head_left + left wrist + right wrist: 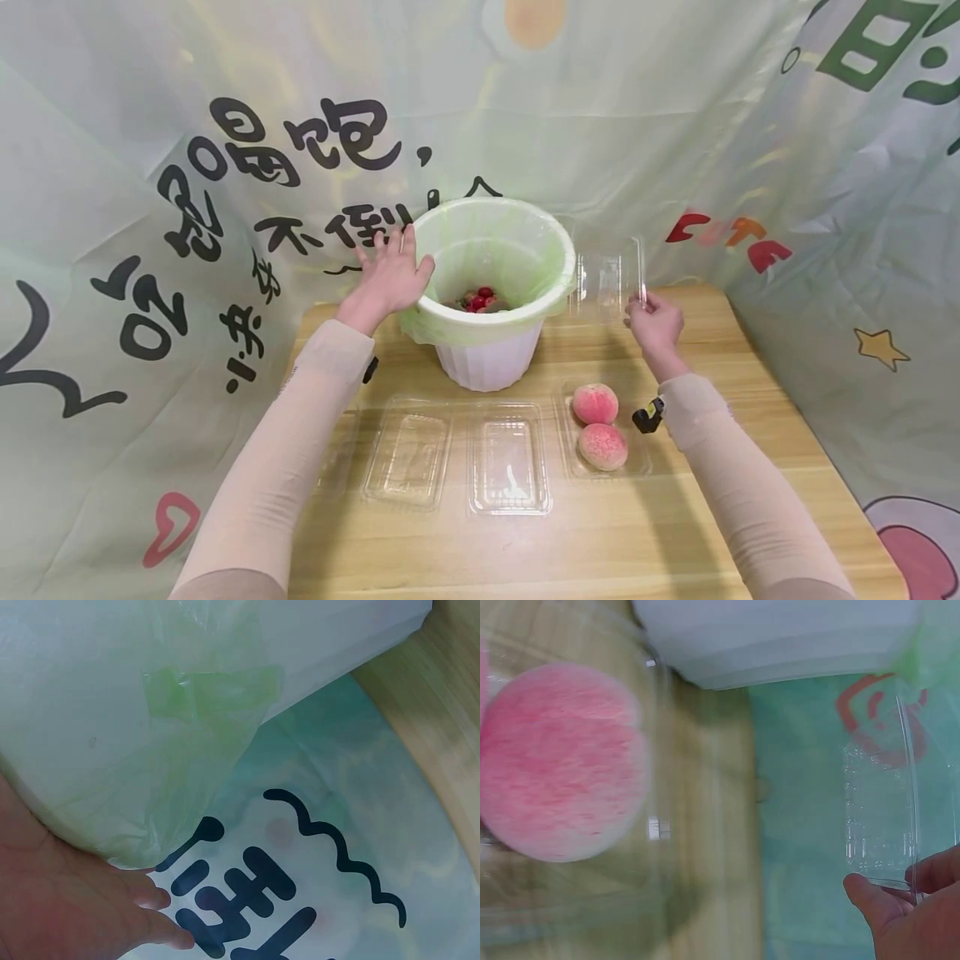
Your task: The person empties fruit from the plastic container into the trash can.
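My left hand rests at the left rim of a white bucket, its fingers straight and spread. A thin green bag lines the bucket and folds over its rim. Several small red fruits lie at the bottom inside. My right hand pinches the edge of a clear plastic container, raised beside the bucket's right side. Nearer to me, two pink peaches sit in another clear tray on the table; one peach looms large in the right wrist view.
Two clear plastic trays lie in a row left of the peaches, and a fainter one is partly behind the left sleeve. The wooden table is walled in by a printed cloth at the back and sides.
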Demonstrator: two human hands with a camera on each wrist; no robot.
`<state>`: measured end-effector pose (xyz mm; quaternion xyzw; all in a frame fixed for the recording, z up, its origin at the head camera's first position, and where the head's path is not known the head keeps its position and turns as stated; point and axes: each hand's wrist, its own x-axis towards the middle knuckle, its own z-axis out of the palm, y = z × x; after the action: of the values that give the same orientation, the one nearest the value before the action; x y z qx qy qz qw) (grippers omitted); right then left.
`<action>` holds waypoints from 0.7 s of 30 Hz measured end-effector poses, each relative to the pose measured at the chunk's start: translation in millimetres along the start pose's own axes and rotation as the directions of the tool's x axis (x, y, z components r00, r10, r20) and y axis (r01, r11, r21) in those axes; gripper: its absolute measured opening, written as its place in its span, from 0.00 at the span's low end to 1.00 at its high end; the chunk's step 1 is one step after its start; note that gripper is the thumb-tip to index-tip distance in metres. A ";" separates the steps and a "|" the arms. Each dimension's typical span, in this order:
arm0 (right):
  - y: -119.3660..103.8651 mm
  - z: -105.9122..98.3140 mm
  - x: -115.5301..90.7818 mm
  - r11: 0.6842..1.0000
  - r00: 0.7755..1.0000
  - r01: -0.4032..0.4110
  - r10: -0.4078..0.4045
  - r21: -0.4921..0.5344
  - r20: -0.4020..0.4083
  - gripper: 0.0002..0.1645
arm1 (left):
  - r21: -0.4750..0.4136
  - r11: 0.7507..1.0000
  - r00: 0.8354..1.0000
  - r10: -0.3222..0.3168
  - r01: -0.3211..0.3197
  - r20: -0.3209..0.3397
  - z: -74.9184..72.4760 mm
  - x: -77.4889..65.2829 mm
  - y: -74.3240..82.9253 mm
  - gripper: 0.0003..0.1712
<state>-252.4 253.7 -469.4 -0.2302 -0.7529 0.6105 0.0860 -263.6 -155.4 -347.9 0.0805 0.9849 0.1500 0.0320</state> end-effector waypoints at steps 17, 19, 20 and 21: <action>56.0 3.8 0.4 0.967 0.997 -0.035 0.049 -0.252 0.052 0.28 | -0.002 1.000 1.000 -0.001 0.001 -0.009 0.5 0.3 -0.2 0.45; 59.1 4.1 0.6 0.964 0.996 -0.045 0.062 -0.263 0.057 0.28 | -0.007 1.000 1.000 -0.001 0.001 -0.011 0.9 0.4 0.0 0.45; 60.4 4.3 0.7 0.961 0.996 -0.046 0.065 -0.273 0.059 0.29 | -0.007 1.000 1.000 -0.002 0.002 -0.011 1.0 0.4 0.0 0.45; 61.4 4.3 0.6 0.959 0.995 -0.050 0.070 -0.279 0.064 0.29 | -0.008 1.000 1.000 -0.003 0.003 -0.012 1.2 0.4 0.1 0.45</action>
<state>-239.9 259.3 -529.5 -0.2401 -0.8263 0.5094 0.0068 -263.9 -154.9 -349.0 0.0779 0.9845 0.1545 0.0267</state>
